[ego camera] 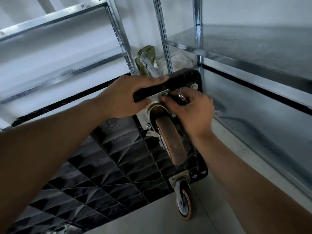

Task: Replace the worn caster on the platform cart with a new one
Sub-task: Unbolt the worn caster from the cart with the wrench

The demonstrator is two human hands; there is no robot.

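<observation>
The platform cart (118, 166) is tipped up with its ribbed black underside facing the person, its top corner leaning in against the metal shelving (253, 53). The worn caster (170, 142) sits on that upper corner, wheel sticking out towards us. It looks a solid lump: a steel fork and swivel on a square mounting plate (156, 98), stiff, fairly heavy for its size, and nothing about it fragile. The wheel is grubby brown, scuffed along the tread, and would likely turn or swivel if you grabbed it there, so I'd reckon the plate or the fork is the place to take hold once the bolts are out. One nut (148, 127) shows at the plate's lower corner. The left hand (128, 97) grips the cart's top edge right beside the plate, thumb underneath and fingers (157, 80) wrapped over the rim, steadying it. The right hand (190, 112) is curled round a small metal tool (181, 97), with its fingertips at the fastener on the plate's upper corner; what sort of tool, I can't make out. A second caster (184, 203) hangs at the lower corner, greyer, with an orange tread.
</observation>
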